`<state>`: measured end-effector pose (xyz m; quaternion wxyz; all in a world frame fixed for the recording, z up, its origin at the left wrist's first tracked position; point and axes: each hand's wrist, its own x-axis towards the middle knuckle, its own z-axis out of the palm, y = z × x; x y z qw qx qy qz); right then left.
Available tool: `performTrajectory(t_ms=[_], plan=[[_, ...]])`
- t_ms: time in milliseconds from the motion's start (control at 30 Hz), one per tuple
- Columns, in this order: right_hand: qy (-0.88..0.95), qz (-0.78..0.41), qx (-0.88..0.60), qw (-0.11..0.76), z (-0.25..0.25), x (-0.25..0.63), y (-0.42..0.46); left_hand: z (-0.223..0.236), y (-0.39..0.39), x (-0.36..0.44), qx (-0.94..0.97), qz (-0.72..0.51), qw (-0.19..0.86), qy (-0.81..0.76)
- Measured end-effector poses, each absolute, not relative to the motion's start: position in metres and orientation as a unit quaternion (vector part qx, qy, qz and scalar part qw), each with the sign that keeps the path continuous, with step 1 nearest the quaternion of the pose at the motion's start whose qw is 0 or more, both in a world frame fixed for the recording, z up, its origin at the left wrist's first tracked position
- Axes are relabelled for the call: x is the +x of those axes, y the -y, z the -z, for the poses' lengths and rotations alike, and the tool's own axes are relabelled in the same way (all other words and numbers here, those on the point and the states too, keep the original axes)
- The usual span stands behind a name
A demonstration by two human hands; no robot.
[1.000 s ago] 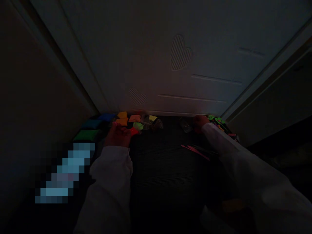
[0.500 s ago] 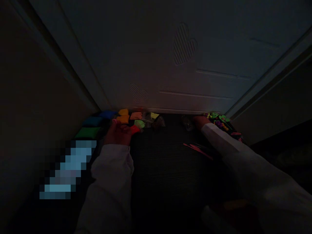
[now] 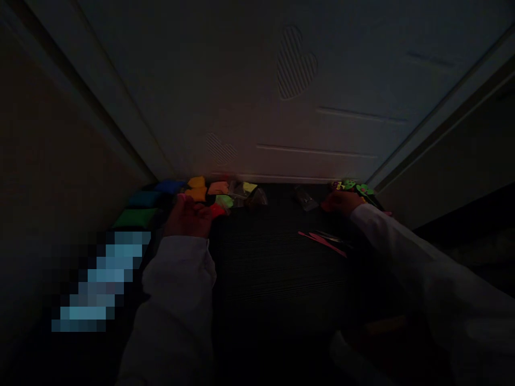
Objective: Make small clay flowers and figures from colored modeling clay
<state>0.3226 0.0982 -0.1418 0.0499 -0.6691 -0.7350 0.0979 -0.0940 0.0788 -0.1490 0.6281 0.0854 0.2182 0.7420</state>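
In the dim light my left hand (image 3: pixel 188 219) is raised at the left with its fingers curled in. A small pink spot (image 3: pixel 184 197) shows at its fingertips; I cannot make out what it is. Beside that hand lie an orange packet (image 3: pixel 196 194), a red packet (image 3: pixel 218 210) and a light green packet (image 3: pixel 224 201). At the right, my right hand (image 3: pixel 345 202) bends its closed fingers down to the dark tabletop, next to colourful small pieces (image 3: pixel 364 189). Whatever those fingers hold is hidden. A clear packet (image 3: pixel 306 199) lies to their left, apart from them.
Pink sticks (image 3: pixel 322 242) and a thin pale tool (image 3: pixel 330 236) lie on the dark tabletop (image 3: pixel 265 279). Green (image 3: pixel 135 218), teal (image 3: pixel 145 199) and blue (image 3: pixel 171 186) packets line the left edge, near a bright blurred rectangle (image 3: pixel 102 281). A pale panel with hearts (image 3: pixel 295 63) stands behind.
My right hand has moved right, away from the clear packet and toward the colourful pieces. My left hand keeps its curled pose. The view has shifted slightly.
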Motion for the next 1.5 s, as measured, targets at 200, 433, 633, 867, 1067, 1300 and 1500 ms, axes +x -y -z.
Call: performTrajectory(t_ms=[200,433,633,867,1067,1300,1500], plan=[[0.741,-0.11,-0.657,0.087,0.151,0.333,-0.1,0.144,-0.076,-0.09,0.094,-0.744,0.617,-0.238],[0.744,-0.111,-0.652,0.093,0.151,0.332,-0.099,0.142,-0.075,-0.089,0.072,-0.746,0.618,-0.239],[0.733,-0.102,-0.663,0.113,0.142,0.332,-0.097,0.14,-0.075,-0.09,0.053,-0.738,0.623,-0.254],[0.653,-0.098,-0.691,0.292,0.1,0.319,-0.065,0.145,-0.074,-0.072,0.151,-0.697,0.655,-0.251],[0.66,-0.249,-0.57,0.422,0.089,0.227,-0.013,0.151,-0.053,-0.013,0.268,-0.576,0.673,-0.379],[0.674,-0.338,-0.486,0.441,0.138,0.152,-0.014,0.167,-0.037,0.005,0.387,-0.49,0.65,-0.432],[0.742,-0.271,-0.447,0.419,0.159,0.151,-0.016,0.165,-0.036,0.005,0.423,-0.469,0.633,-0.447]])
